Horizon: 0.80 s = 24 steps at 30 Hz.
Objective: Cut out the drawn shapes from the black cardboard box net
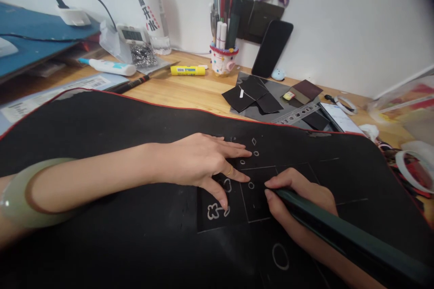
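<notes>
My left hand [210, 160] lies with its fingers spread on a dark sheet [233, 221] that bears thin white lines, small circles and a flower outline. A ring is on one of its fingers, and a pale green bangle [37, 192] circles that forearm. To its right, my right hand [298, 194] grips a long dark green pen [325, 221] between thumb and index finger. The pen's far end reaches toward the lower right corner. Its tip is hidden near the fingertips, close to the drawn rectangle.
Black mat [111, 244] with red edge under both arms. Behind it stand a bottle [152, 18], a pen cup [224, 58], a yellow glue stick [188, 70] and a leaning phone [272, 48]. Black paper pieces [251, 94] and a stencil ruler [300, 114] lie at the back right.
</notes>
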### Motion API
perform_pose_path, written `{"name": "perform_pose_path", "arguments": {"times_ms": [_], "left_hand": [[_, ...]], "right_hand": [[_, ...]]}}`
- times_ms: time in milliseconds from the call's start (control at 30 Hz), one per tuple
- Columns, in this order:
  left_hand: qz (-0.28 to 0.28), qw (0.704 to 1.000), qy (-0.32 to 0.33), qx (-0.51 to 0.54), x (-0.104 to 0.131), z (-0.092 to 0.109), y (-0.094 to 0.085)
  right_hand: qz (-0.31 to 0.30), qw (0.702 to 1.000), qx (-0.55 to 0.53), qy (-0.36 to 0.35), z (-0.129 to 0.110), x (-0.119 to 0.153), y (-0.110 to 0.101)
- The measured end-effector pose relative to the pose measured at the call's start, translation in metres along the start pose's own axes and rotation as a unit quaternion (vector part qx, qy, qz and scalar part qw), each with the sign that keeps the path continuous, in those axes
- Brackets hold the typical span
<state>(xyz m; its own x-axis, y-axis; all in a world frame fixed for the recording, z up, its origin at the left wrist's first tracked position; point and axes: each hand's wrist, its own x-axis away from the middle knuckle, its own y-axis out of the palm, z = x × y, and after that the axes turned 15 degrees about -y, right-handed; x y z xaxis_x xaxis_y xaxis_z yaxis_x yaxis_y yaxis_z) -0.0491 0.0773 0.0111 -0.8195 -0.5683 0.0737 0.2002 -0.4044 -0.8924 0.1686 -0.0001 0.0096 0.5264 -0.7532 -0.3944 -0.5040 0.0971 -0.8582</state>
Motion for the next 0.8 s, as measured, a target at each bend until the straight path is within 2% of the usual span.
{"name": "perform_pose_path", "arguments": {"times_ms": [133,500,667,800], "left_hand": [[0.005,1.0,0.003,0.02,0.0011,0.0009,-0.0011],[-0.01,1.0,0.011,-0.027,-0.0003,0.0032,-0.0046],[-0.007,0.999,0.02,-0.032,-0.0005,0.0044,-0.0057],[0.005,1.0,0.027,-0.005,0.0004,0.0047,-0.0073]], "right_hand": [[0.005,1.0,-0.007,-0.01,0.0005,0.0008,0.0001],[0.018,1.0,-0.014,-0.009,-0.0018,0.0007,-0.0013],[0.031,0.998,-0.039,0.04,-0.0067,0.0025,-0.0024],[0.055,0.982,-0.128,0.127,-0.0008,-0.0007,-0.0072]]}}
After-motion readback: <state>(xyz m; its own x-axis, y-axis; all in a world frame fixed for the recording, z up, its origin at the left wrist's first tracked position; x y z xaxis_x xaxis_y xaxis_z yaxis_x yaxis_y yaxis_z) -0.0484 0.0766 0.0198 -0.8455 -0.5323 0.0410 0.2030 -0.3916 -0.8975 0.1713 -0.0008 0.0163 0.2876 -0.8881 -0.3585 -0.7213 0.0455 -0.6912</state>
